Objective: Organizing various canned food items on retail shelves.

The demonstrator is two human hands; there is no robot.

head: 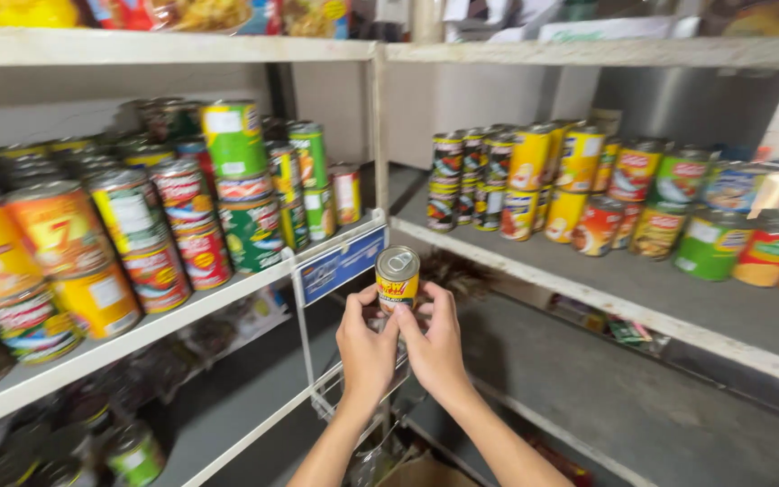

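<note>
Both hands hold one small yellow-labelled can (397, 278) upright in the near middle, between two shelves. The left hand (366, 347) and right hand (435, 341) have their fingers curled closed around it. It sits on neither shelf yet; stacked cans (182, 216) fill the left shelf (227, 290), more cans (606, 189) line the right.

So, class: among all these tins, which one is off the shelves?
The small yellow-labelled tin, held up by both hands; every other tin sits on a shelf.
</note>
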